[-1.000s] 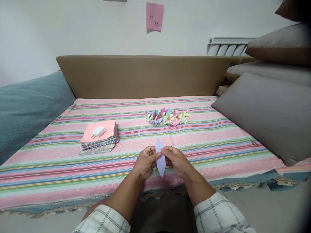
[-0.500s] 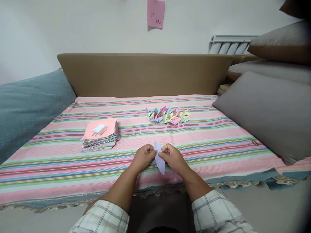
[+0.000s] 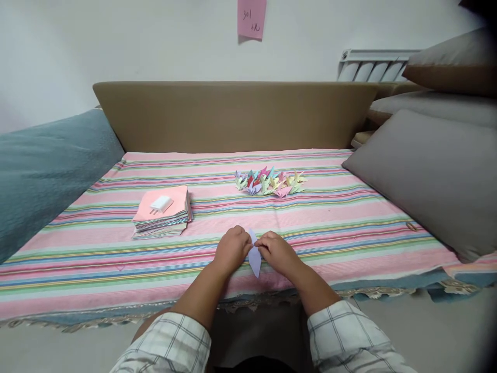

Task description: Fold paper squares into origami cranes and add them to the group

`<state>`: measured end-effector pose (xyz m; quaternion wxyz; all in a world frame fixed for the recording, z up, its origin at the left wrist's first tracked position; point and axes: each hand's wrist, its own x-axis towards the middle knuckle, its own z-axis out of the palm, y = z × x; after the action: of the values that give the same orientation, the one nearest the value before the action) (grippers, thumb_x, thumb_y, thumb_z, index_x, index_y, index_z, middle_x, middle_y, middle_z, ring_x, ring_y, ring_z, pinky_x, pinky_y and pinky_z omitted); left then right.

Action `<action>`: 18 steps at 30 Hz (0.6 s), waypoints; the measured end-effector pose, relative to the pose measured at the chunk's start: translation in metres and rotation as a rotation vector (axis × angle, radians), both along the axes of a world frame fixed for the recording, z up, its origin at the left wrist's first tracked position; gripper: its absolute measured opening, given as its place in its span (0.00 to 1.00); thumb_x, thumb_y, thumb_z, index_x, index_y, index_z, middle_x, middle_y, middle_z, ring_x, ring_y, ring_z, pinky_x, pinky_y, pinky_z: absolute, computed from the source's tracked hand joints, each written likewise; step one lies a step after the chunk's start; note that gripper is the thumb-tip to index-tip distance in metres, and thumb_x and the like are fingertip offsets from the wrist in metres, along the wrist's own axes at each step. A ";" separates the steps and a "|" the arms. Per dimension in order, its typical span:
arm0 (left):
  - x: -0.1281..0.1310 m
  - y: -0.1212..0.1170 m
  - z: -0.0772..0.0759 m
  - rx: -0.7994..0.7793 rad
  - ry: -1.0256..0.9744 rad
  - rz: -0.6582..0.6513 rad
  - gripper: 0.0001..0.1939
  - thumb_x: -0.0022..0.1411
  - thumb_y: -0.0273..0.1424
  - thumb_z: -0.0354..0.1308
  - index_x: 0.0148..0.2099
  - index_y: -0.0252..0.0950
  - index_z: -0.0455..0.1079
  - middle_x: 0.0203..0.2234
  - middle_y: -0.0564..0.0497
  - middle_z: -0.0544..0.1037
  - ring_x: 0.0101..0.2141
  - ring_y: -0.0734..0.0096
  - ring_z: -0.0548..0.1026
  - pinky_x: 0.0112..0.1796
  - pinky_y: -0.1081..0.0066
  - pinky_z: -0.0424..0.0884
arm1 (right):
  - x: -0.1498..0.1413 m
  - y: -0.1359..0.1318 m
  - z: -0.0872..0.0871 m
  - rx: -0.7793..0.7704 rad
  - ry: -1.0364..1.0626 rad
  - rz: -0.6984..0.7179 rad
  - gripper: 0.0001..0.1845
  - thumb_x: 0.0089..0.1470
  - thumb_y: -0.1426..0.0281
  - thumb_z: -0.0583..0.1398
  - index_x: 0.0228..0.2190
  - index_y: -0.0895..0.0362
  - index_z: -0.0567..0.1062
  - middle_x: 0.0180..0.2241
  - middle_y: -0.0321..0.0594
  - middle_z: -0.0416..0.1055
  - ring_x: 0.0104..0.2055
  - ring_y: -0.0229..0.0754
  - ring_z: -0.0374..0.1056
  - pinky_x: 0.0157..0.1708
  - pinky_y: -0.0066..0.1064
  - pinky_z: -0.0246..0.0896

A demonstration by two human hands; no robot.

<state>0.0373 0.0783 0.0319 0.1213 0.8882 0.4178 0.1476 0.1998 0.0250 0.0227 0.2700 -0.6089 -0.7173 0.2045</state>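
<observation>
A folded lavender paper piece point(image 3: 255, 257), long and pointed at both ends, lies low over the striped cloth point(image 3: 334, 217) near its front edge. My left hand point(image 3: 232, 248) pinches its left side with curled fingers. My right hand point(image 3: 276, 252) pinches its right side, fingers also closed. Farther back on the cloth sits a cluster of several small folded paper cranes point(image 3: 269, 182) in mixed colours. To the left lies a stack of coloured paper squares point(image 3: 163, 214), pink on top, with a white plug adapter point(image 3: 161, 204) resting on it.
A teal blanket point(image 3: 46, 171) rises at the left. Grey cushions point(image 3: 430, 171) lean at the right. A tan padded backboard point(image 3: 233, 114) runs behind the cloth, a pink note point(image 3: 251, 17) hangs on the wall, and a white radiator point(image 3: 373, 65) shows at the back right.
Both hands have lowered the lavender paper toward the cloth, and it now shows shorter and more tilted between the fingers. The view has shifted slightly.
</observation>
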 end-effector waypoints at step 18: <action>-0.024 0.000 0.006 -0.064 0.102 -0.184 0.29 0.46 0.48 0.65 0.50 0.43 0.72 0.35 0.48 0.69 0.38 0.63 0.67 0.40 0.66 0.64 | 0.021 0.002 -0.008 -0.011 -0.015 0.242 0.18 0.52 0.73 0.59 0.46 0.52 0.74 0.39 0.43 0.68 0.42 0.42 0.65 0.44 0.33 0.61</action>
<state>0.0135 0.0786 0.0376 0.1413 0.9248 0.3449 0.0768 0.2211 0.0267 0.0146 0.2349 -0.5210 -0.7863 0.2348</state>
